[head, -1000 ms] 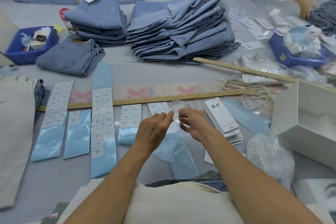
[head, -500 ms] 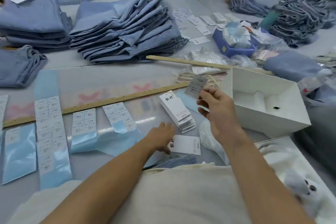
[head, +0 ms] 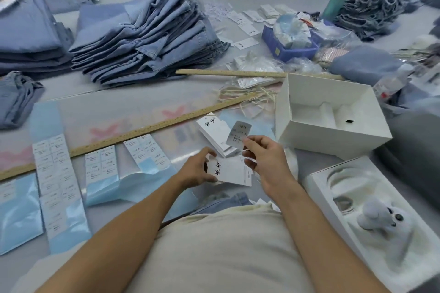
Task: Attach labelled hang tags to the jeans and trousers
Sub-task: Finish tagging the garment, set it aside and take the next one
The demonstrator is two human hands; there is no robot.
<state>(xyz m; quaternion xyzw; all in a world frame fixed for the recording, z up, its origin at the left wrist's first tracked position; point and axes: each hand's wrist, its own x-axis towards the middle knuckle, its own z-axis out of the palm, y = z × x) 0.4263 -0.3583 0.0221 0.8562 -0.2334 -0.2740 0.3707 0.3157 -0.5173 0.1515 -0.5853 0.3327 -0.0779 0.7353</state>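
On our counter [head: 142, 102] a big stack of folded jeans [head: 147, 38] sits at the far side, well apart from our hands. Nearer us, our left hand [head: 197, 169] grips a white hang tag [head: 233, 172] just above the counter, while our right hand [head: 264, 162] pinches 1 small label sticker [head: 238, 135] above it.

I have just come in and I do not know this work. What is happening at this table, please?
A person is preparing hang tags for jeans. The left hand holds a white tag just above the table, and the right hand pinches a small printed sticker above it, not yet stuck on. A stack of tags lies just beyond, sticker sheets to the left, and a pile of folded jeans waits farther back.
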